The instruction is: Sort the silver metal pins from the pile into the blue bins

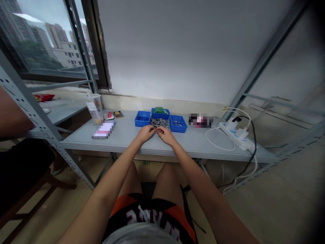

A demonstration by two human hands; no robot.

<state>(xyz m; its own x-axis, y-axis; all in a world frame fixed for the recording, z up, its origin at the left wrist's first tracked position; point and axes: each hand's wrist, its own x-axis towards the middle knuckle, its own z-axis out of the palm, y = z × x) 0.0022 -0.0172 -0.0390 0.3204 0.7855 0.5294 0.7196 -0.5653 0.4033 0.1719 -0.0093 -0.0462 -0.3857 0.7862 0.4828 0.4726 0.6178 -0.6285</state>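
My left hand (145, 133) and my right hand (165, 135) meet at the fingertips over the front of the shelf. Both sets of fingers are pinched together; whatever small thing they hold is too tiny to make out. Just beyond them lies a heap of shiny thin metal pieces (159, 123). Around that heap stand three blue bins: the left bin (138, 124), the back bin (153, 113) with green packets (160, 110) in it, and the right bin (180, 129) with a few thin metal pieces (177, 123) inside.
On the left are a phone (103, 130), a lidded plastic cup (94, 107) and a small dark box (118, 114). To the right, a blurred dark-pink item (200, 120) and a power strip (237, 136) with looping cables. A person's arm (15, 112) shows far left.
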